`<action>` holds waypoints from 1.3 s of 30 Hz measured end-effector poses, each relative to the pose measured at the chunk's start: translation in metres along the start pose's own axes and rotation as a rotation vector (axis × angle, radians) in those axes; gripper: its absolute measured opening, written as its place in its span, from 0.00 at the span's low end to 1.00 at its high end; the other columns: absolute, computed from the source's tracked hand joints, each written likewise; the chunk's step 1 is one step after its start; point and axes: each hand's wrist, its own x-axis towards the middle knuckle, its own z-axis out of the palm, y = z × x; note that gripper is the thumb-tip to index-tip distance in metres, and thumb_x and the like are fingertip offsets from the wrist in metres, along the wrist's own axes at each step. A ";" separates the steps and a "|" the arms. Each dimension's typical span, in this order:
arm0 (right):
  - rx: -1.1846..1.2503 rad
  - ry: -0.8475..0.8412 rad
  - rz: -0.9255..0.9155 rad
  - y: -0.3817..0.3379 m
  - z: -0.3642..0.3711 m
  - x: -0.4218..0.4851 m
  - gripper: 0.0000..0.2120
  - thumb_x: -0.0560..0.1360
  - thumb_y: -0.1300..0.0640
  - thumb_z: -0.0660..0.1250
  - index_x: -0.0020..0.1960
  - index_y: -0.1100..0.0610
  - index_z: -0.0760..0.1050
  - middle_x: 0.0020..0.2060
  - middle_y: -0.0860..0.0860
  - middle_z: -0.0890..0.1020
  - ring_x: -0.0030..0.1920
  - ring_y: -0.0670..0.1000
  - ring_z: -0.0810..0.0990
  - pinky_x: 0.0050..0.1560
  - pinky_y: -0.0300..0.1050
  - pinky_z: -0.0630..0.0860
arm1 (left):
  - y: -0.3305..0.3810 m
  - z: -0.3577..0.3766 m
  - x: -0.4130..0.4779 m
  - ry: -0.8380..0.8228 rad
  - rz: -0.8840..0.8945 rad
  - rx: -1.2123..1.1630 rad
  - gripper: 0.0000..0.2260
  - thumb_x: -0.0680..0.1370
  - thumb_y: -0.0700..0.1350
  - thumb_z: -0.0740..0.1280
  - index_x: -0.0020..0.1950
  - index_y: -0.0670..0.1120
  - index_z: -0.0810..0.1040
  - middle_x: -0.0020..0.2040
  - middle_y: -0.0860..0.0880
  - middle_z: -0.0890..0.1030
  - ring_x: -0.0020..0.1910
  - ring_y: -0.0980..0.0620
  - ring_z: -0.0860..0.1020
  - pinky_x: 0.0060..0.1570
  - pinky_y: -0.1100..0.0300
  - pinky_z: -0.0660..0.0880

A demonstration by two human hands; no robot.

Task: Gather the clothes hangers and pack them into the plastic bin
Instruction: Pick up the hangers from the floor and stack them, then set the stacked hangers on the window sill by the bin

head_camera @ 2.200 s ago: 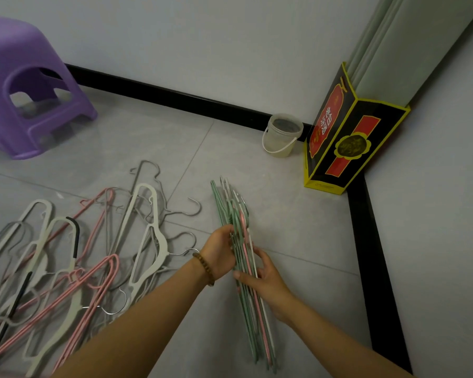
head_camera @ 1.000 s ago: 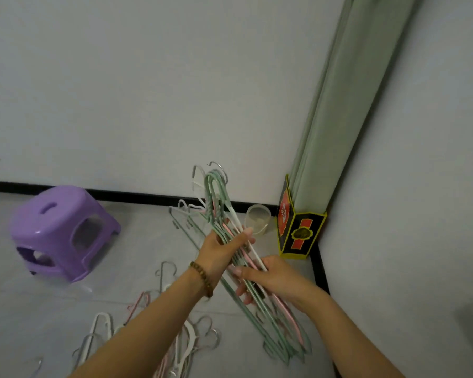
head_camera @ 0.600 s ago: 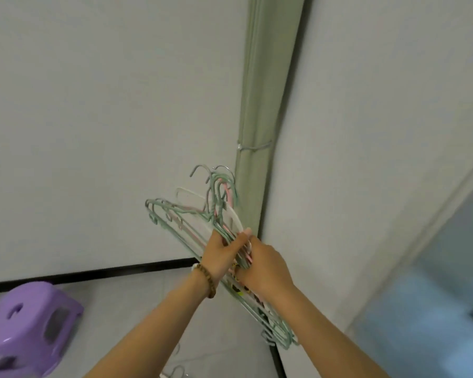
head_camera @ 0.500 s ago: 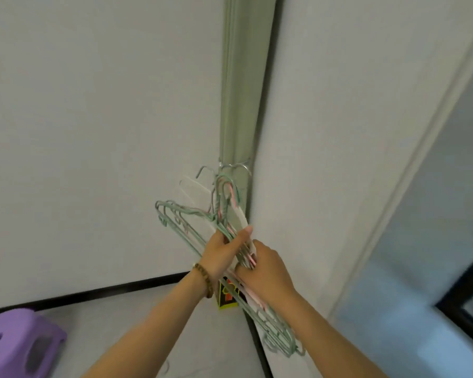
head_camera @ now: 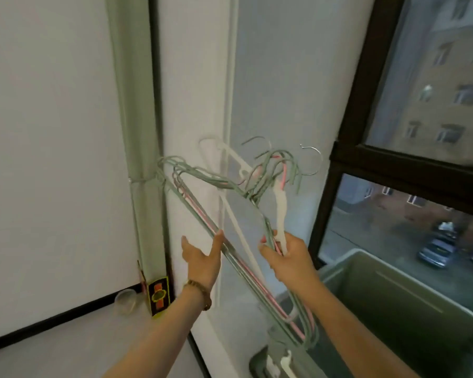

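Now that the hangers [head_camera: 257, 281] have come up off the floor and swung right, their low end hangs at the bin's [head_camera: 407, 317] left edge. The right hand [head_camera: 285, 257] grips them, and the left hand [head_camera: 202, 257] has loosened to flat fingers against the bars. Lowering them in looks next.

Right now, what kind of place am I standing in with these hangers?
Probably an upper-floor room in a home: the dark-framed window looks down on parked cars outside, and the clothes hangers and green plastic bin point to household tidying.
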 end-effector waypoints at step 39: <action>0.208 0.974 0.970 0.373 -0.392 -0.387 0.16 0.69 0.51 0.75 0.48 0.60 0.75 0.34 0.55 0.79 0.34 0.52 0.79 0.32 0.43 0.78 | -0.336 0.465 -0.369 -1.289 -0.243 0.428 0.23 0.79 0.47 0.62 0.73 0.49 0.62 0.68 0.48 0.72 0.63 0.49 0.72 0.65 0.55 0.70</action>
